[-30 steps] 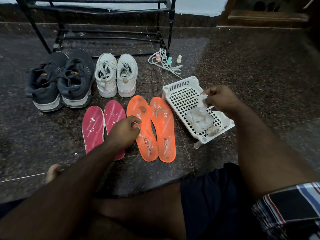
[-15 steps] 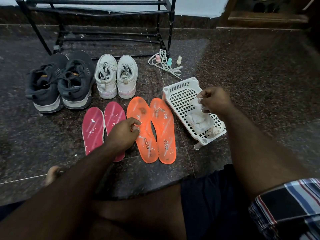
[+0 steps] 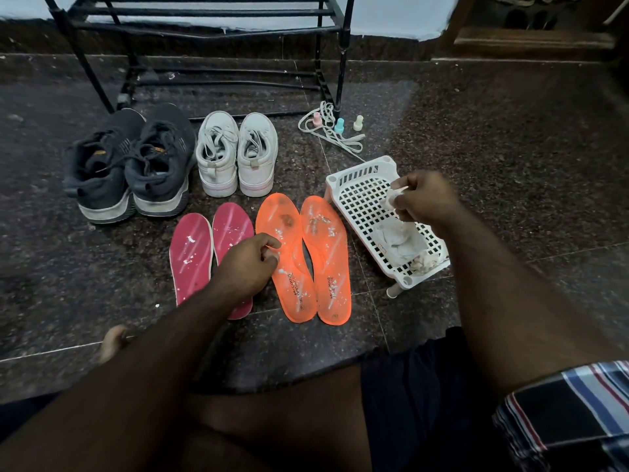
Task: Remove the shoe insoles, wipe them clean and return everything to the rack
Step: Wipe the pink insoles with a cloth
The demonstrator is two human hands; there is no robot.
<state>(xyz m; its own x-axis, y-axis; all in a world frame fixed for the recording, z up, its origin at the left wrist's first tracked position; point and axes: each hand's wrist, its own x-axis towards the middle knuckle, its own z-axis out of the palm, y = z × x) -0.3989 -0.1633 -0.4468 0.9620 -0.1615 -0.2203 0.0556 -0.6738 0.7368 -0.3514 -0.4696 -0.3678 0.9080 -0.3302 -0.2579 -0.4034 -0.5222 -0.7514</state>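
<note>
Two orange insoles and two pink insoles, all flecked with white dirt, lie side by side on the floor. Behind them stand a pair of dark sneakers and a pair of white sneakers. My left hand lies over the right pink insole, its fingers curled on the left edge of the left orange insole. My right hand pinches a white cloth above a white plastic basket, which holds more crumpled cloth.
A black metal shoe rack stands against the wall behind the shoes. Loose white laces and three small pastel bottles lie by its right leg. My crossed legs fill the foreground on dark speckled stone floor.
My right hand has shifted slightly left over the basket, with the cloth bunched at its fingers. My left hand has stayed at the orange insole's edge.
</note>
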